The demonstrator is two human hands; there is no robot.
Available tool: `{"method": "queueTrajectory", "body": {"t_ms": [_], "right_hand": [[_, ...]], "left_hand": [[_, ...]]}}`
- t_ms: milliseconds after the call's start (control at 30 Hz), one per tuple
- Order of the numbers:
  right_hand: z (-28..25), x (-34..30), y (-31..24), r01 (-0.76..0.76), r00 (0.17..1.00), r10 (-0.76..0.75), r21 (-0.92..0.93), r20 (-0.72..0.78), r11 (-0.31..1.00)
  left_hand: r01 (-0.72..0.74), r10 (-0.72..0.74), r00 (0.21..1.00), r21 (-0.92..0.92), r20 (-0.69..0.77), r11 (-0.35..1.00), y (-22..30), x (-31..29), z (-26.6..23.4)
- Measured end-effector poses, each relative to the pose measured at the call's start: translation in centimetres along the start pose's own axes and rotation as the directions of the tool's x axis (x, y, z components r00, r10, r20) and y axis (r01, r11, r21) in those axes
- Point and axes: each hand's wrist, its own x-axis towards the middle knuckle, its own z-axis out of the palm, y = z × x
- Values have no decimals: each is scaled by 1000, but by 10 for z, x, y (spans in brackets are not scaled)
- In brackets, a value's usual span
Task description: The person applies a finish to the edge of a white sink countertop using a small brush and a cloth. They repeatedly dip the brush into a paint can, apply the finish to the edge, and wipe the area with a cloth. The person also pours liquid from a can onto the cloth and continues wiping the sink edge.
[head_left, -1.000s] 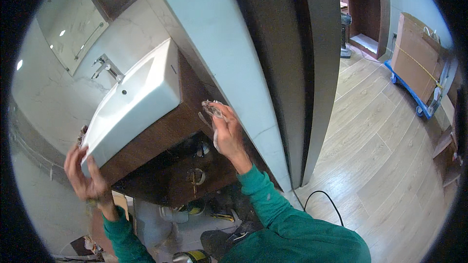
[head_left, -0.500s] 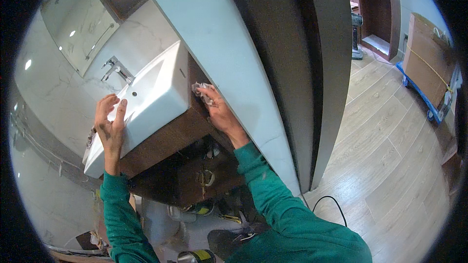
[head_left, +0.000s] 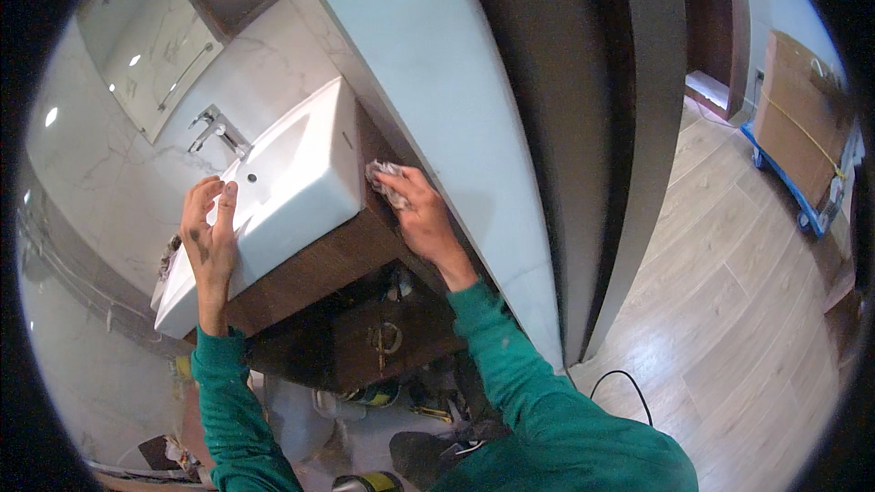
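My right hand (head_left: pixel 427 219) grips a crumpled whitish rag (head_left: pixel 384 180) and holds it against the brown wooden side of the vanity cabinet (head_left: pixel 324 266), in the narrow gap by the marble-look wall edge (head_left: pixel 474 128). On top of the cabinet sits a white rectangular washbasin (head_left: pixel 290 210). A chrome faucet (head_left: pixel 221 132) rises at its back, left of the drain. Over the basin's front rim is my left hand (head_left: pixel 210 232), with fingers curved, thumb apart and nothing in it. Dark smudges mark its back. Whether its fingertips touch the basin is hard to tell.
Below the basin, the dark cabinet front (head_left: pixel 383 351) hangs above cans and a yellow-handled tool (head_left: pixel 430 413) on the floor. A dark panel (head_left: pixel 583 128) stands right of the wall edge. Farther right, cardboard (head_left: pixel 802 109) rests on a blue dolly (head_left: pixel 775 169). A black cable (head_left: pixel 629 383) curves nearby.
The view has shifted slightly, and the power drill at the far right is hidden now. My right hand still presses the rag to the cabinet side; more of the rag shows. My left hand has barely moved.
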Motion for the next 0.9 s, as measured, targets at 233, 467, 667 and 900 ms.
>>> {"method": "queueTrajectory", "body": {"t_ms": [233, 467, 667, 900], "right_hand": [[-6, 12, -3, -9, 999, 7, 53, 42, 999], [-21, -13, -53, -30, 999, 24, 165, 39, 986], [-17, 0, -45, -49, 998, 48, 14, 32, 999], [-21, -22, -67, -38, 999, 38, 167, -1, 985]], "left_hand": [[-20, 21, 1000, 25, -13, 999, 2, -3, -1], [-36, 37, 999, 55, -18, 998, 1, -2, 0], [-25, 26, 999, 47, -21, 999, 1, -4, 0], [-53, 56, 998, 76, -39, 996, 1, -4, 2]]}}
